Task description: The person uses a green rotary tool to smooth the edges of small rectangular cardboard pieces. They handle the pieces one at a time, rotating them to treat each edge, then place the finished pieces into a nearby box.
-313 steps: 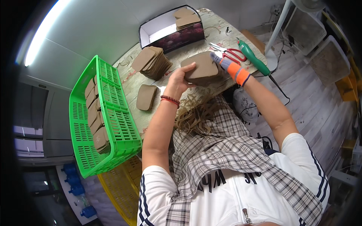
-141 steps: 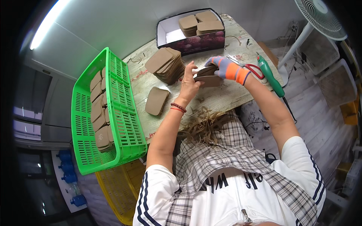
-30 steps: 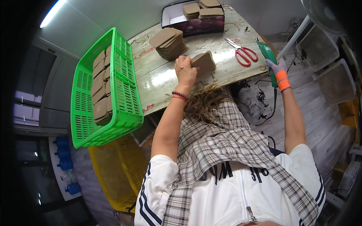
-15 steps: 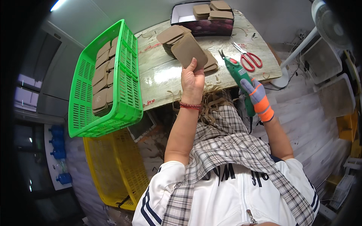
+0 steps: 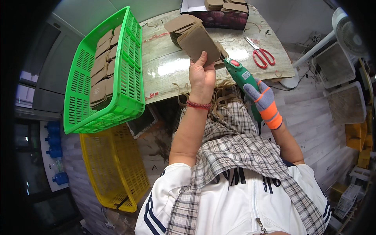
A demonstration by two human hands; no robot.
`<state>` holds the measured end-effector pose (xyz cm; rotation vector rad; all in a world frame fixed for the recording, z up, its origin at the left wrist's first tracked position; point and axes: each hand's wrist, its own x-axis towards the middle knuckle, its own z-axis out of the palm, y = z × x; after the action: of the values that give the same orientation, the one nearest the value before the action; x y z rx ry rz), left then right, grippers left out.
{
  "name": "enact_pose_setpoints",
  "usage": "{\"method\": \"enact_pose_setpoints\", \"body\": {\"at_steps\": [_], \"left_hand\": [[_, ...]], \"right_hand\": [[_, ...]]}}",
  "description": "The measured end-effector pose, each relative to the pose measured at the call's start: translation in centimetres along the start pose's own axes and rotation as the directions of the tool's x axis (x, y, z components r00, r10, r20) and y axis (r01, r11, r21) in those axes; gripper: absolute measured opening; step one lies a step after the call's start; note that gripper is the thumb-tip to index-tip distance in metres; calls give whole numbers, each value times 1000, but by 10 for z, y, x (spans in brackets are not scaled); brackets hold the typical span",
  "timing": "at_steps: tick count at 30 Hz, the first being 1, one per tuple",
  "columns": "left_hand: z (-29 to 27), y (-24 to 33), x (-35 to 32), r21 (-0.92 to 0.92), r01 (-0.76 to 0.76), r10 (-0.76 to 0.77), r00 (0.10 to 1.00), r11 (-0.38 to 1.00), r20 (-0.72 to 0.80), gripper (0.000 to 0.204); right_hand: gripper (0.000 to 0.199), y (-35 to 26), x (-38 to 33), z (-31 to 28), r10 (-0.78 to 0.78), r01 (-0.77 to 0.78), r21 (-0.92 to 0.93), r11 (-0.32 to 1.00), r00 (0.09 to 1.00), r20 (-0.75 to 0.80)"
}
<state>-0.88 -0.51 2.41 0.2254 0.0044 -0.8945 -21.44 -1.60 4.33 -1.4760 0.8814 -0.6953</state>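
My bare left hand [image 5: 202,74], a red bead bracelet at its wrist, grips a brown rounded rectangular pad [image 5: 199,44] by its near end, thumb on top. My right hand [image 5: 264,101], in a grey and orange glove, is closed round the green body of electric scissors [image 5: 243,74]. Their dark tip meets the pad's right edge, near my left fingers; whether the blades are on the material cannot be made out. Behind the held pad stands a pile of similar pads [image 5: 181,24]. More pads [image 5: 221,50] lie partly hidden to its right.
Red-handled scissors [image 5: 263,57] lie at the right of the table [image 5: 164,84]. A dark box [image 5: 219,19] with pad stacks is at the back. Left stands a green crate [image 5: 131,94] of pads, above a yellow crate [image 5: 113,168]. Brown offcut strips [image 5: 224,107] lie over my lap.
The electric scissors have moved left, and their tip has come from apart to the held pad's right edge. The whole view has shifted slightly.
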Motion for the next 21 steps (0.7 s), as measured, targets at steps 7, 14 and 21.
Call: {"method": "enact_pose_setpoints", "body": {"at_steps": [7,14,21], "left_hand": [[-2,-8,-12,104,11,-13,1000,995,10,37],[-20,-21,-22,200,34,-47,997,979,61,31],[-33,-23,-33,297,99,-127,989,950,78,34]], "right_hand": [[36,-6,-1,-3,-37,36,-42,998,999,-22],[36,-5,5,-9,-100,93,-97,991,992,-75],[35,-19,6,-16,-61,48,-154,987,995,-85]]}}
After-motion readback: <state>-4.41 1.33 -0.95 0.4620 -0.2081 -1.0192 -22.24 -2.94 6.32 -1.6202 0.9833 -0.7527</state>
